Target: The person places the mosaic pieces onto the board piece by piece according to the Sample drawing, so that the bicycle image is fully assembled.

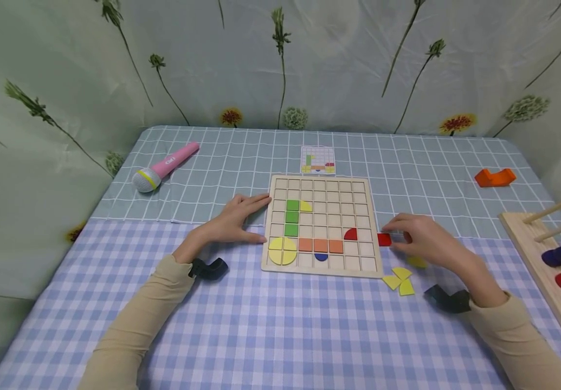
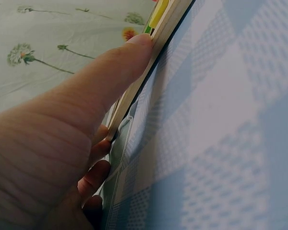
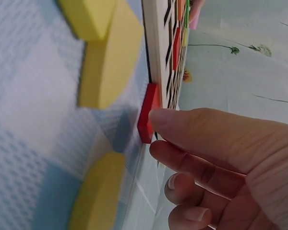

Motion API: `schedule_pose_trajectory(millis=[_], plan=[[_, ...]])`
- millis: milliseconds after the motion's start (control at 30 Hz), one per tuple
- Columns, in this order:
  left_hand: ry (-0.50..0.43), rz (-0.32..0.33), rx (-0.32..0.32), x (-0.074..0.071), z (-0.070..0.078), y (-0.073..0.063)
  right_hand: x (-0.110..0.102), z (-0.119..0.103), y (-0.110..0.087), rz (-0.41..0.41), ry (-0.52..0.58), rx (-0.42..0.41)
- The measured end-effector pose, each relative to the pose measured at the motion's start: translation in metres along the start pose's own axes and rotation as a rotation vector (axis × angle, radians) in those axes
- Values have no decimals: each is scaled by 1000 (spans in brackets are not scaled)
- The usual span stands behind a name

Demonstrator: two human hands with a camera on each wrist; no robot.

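Note:
A wooden grid board [image 1: 319,187] lies on the table with green, yellow, orange, red and blue tiles in it. At its left edge is my left hand [image 1: 233,221], thumb and fingers extended and touching the frame; the left wrist view shows the thumb [image 2: 120,62] against the wooden rim. Just off the board's right edge, my right hand [image 1: 419,238] pinches a red tile [image 1: 384,239] between thumb and index finger. Up close, the red tile [image 3: 148,115] is beside the board's side, with the other fingers curled below. Yellow quarter-circle tiles [image 1: 406,287] lie near the right hand.
A small pattern card [image 1: 317,151] lies behind the board. A pink toy microphone [image 1: 165,167] is at the back left, an orange curved block [image 1: 495,177] at the back right. Along the right edge stands a wooden peg rack [image 1: 529,238] with blue and red discs.

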State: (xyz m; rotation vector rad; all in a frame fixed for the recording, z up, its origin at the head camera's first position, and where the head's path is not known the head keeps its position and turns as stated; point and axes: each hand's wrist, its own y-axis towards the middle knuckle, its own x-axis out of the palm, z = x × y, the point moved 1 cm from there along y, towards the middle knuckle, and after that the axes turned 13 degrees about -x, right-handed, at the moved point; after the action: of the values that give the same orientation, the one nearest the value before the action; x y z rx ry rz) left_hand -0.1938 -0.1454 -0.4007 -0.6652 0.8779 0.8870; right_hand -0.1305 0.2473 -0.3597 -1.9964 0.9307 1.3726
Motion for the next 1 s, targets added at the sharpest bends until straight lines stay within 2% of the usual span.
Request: schedule_pose_trajectory(millis=[400,667,1000], plan=[[0,-1,-1,0,1,0,6,-1,2,4,-21,-9],[-3,4,9,0,2,0,6,-1,2,9,-7,0],[4,6,7,0,1,0,1,-2,0,31,-41,7]])
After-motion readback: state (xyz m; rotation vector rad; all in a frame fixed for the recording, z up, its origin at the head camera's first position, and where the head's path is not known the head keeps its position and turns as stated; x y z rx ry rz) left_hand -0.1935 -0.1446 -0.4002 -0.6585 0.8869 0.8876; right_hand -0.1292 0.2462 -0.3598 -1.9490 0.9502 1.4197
